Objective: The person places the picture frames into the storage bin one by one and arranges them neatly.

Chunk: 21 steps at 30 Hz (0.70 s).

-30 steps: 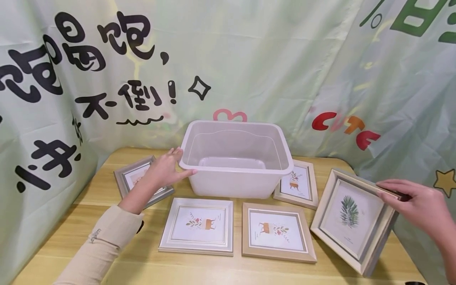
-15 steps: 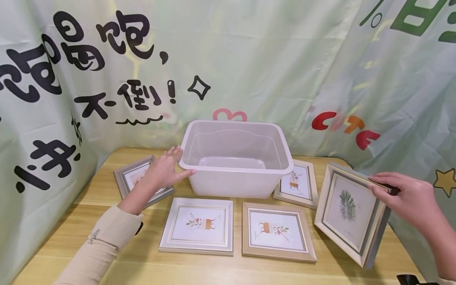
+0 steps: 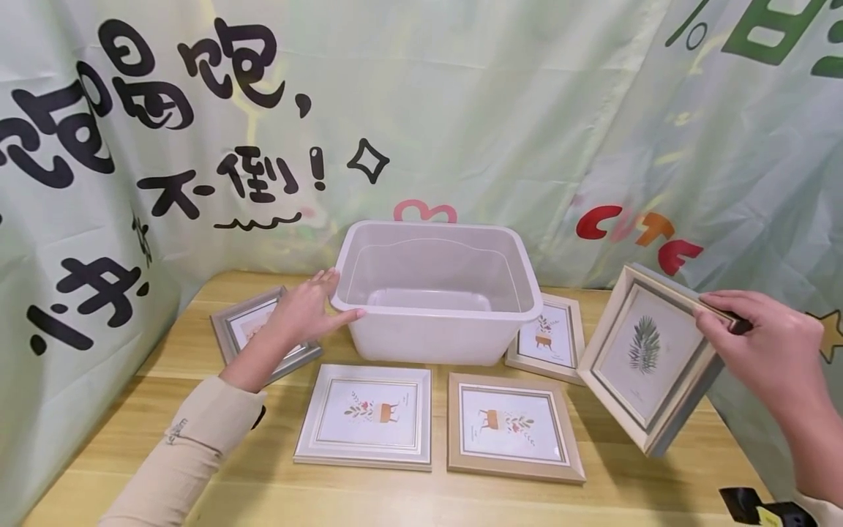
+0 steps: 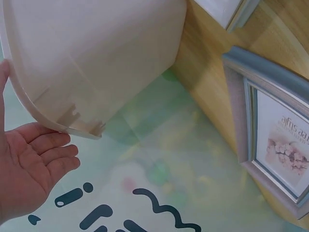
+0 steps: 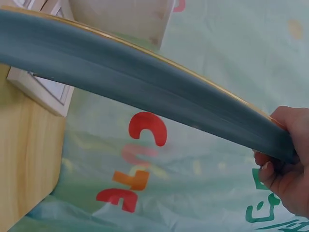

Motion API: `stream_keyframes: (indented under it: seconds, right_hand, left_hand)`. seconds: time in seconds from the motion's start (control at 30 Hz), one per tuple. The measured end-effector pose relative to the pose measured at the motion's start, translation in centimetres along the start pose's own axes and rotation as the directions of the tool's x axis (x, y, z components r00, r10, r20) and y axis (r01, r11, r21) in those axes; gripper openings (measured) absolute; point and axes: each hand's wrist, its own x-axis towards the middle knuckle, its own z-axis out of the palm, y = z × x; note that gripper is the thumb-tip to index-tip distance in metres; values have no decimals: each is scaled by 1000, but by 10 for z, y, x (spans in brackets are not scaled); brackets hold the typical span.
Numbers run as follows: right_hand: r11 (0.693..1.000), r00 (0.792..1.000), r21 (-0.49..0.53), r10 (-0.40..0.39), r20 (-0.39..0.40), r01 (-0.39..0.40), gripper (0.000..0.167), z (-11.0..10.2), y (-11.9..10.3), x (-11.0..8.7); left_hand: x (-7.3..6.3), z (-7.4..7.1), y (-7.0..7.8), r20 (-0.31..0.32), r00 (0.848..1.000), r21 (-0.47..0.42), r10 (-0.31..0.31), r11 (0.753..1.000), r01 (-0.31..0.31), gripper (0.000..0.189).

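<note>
My right hand (image 3: 773, 348) grips a beige picture frame (image 3: 645, 344) with a green sprig picture by its upper right edge, tilted above the table. In the right wrist view, the dark blue-grey side of this picture frame (image 5: 145, 77) spans the view, its end between fingers and thumb. My left hand (image 3: 303, 315) touches the left corner of a light grey plastic bin (image 3: 435, 337), thumb along the front rim. The left wrist view shows the fingers (image 4: 53, 150) extended just below the bin's rim (image 4: 36, 108).
A silver frame (image 3: 362, 465) and a tan frame (image 3: 516, 472) lie before the bin. Another tan frame (image 3: 576, 329) lies by its right side, and a grey frame (image 3: 224, 329) lies partly under the left forearm. A printed curtain (image 3: 494, 132) hangs behind the table (image 3: 408, 505).
My right hand has raised the sprig-picture frame higher, after first drawing it slightly left and then back right. The left hand and the bin have stayed in place.
</note>
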Motion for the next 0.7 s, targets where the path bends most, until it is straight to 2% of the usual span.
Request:
stream_keyframes:
  seconds: [0.37,0.7]
  right_hand:
    - [999,994,-7,48,-94,-49,19,-2,-20,22]
    - [983,970,22,182,-160,-181,26,3,-43,43]
  left_hand:
    - [0,-1,0,14,1000,-6,-5,1000,6,84]
    - [1,-2,-2,5,1000,-28,2,1000,-1,85]
